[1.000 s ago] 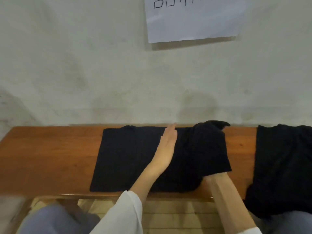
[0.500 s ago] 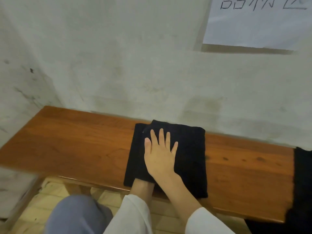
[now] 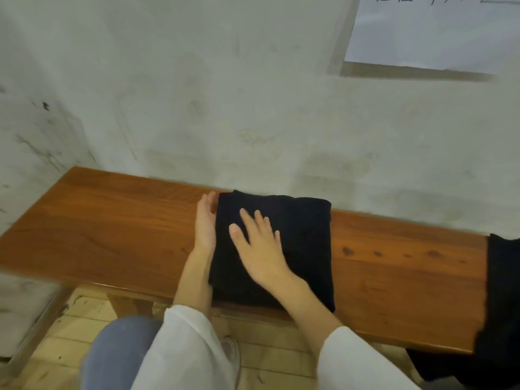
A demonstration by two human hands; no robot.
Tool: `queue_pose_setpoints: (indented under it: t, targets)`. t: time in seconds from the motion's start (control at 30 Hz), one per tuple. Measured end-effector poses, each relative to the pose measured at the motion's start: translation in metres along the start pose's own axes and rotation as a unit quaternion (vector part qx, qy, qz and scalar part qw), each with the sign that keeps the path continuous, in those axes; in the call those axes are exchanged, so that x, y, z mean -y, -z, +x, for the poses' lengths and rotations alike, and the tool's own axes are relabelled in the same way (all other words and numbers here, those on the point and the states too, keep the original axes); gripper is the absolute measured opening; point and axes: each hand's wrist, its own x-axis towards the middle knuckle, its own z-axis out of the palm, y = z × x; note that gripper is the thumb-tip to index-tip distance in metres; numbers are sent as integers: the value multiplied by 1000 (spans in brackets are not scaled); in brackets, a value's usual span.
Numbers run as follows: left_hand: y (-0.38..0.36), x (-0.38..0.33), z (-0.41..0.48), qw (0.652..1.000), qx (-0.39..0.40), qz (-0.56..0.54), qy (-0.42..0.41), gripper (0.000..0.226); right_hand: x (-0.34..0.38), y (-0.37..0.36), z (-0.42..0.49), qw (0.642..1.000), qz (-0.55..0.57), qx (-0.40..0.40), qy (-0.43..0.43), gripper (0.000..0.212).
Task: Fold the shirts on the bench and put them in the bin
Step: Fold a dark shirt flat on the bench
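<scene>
Shirt folded, on bench — right hand atop

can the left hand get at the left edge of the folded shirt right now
Probably yes: the left hand lies along the folded shirt's left edge on the bare bench, with nothing between them. The right hand rests flat on top.

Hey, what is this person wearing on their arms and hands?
Both arms wear loose white sleeves. The left sleeve and the right sleeve end short of the wrists, so the forearms are bare. The left hand and right hand are bare: no gloves, rings or watch visible.
</scene>
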Motion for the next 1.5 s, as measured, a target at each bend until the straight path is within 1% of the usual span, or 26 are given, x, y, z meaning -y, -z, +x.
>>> queue_pose_setpoints:
  t: [0.07,0.13,0.17,0.23,0.3,0.4,0.47,0.5,0.57,0.6,0.63,0.7,0.73,0.77,0.8,0.83,0.9,1.03,1.17,1.3,1.33,1.37,1.4,1.43,1.47,1.5]
  targets:
    - [3,-6,-5,996,5,83,-18,42,-18,23,-16,997,28,-68,-11,54]
    - [10,-10,-10,991,45,121,-27,43,-53,49,-40,982,18,-160,-94,45]
    - [12,-12,-12,985,67,156,-28,42,-67,57,-55,974,15,-175,-146,42]
    - [10,-12,-9,956,78,281,-38,45,-83,57,-74,965,20,-152,-213,40]
    - [2,-14,-4,906,75,412,-62,53,-92,49,-75,967,3,-125,-221,38]
    - [-5,-12,2,841,78,525,-106,64,-97,50,-76,966,18,-162,-203,31]
    - [-7,-8,-2,800,77,584,-117,63,-101,51,-81,961,30,-187,-200,29]
    - [-10,-5,-9,775,55,617,-127,61,-101,51,-84,962,24,-186,-198,28]
    - [-18,4,-24,701,-17,692,-171,59,-102,51,-85,966,17,-178,-187,28]
    - [-24,10,-33,665,-40,718,-201,58,-101,52,-80,966,16,-187,-177,33]
    - [-33,19,-44,641,-36,731,-231,55,-99,54,-71,965,11,-211,-158,39]
    - [-55,44,-70,619,24,734,-277,48,-94,60,-44,964,-13,-256,-78,46]
    - [-65,59,-83,607,59,738,-288,48,-90,63,-28,969,-41,-243,-27,47]
    - [-76,74,-94,597,88,746,-282,52,-88,64,-13,975,-80,-207,13,48]
    - [-84,87,-104,590,107,756,-261,59,-91,64,0,979,-119,-163,36,50]
    - [-90,97,-110,587,114,765,-238,64,-99,63,11,981,-146,-121,37,52]
    - [-94,107,-115,581,111,777,-217,71,-118,61,22,984,-159,-80,5,58]
    - [-94,108,-112,564,106,793,-204,85,-128,60,27,982,-173,-72,-17,61]
    - [-94,107,-122,562,113,802,-168,90,-121,68,29,985,-165,-26,-31,63]
    - [-87,109,-150,564,116,807,-131,95,-117,79,28,971,-233,-2,-52,65]
    - [-86,104,-161,555,127,815,-110,94,-111,81,27,965,-253,5,-64,65]
    - [-84,100,-171,526,145,832,-104,94,-105,83,26,960,-272,12,-71,65]
    - [-81,99,-178,512,166,838,-87,93,-101,82,27,956,-283,11,-74,65]
    - [-79,90,-183,517,168,837,-67,95,-94,81,27,957,-284,-5,-65,64]
    - [-78,79,-184,544,152,822,-76,102,-89,77,25,960,-276,-29,-46,62]
    - [-76,66,-180,586,116,795,-107,106,-83,74,20,963,-262,-59,-22,61]
